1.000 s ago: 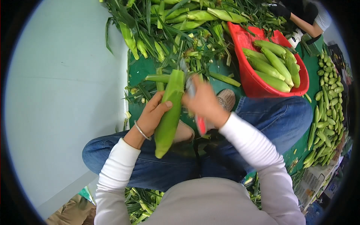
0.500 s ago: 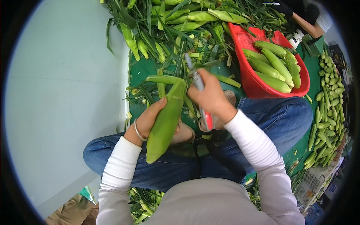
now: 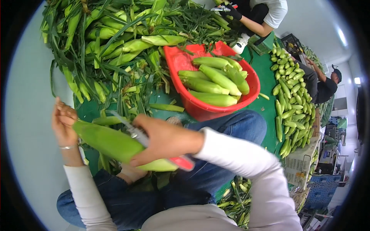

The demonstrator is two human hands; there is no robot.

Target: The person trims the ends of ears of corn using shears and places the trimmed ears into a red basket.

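Note:
A green corn ear in its husk (image 3: 110,142) lies slantwise over my lap, its left end at my left hand (image 3: 64,121). The fingers of that hand are bent, one pointing up; whether they grip the ear's end or something small is hidden. My right hand (image 3: 165,136) is closed round a knife with a silver blade and red handle end (image 3: 182,163). Its thumb and fingers also press on the ear, near the middle. The blade points up and left across the ear's far side.
Beyond the ear stands a red tub (image 3: 216,111) of husked-on corn ears. Piled corn and leaves (image 3: 115,42) fill the far left beside a pale wall (image 3: 31,134). More ears (image 3: 295,104) are heaped at right. A gloved co-worker (image 3: 262,19) and another person (image 3: 327,86) are farther off.
The corn ear has swung from upright to slantwise, moving left. My left hand has shifted to its end; my right hand, with the knife, now presses on the ear. The view has turned rightward.

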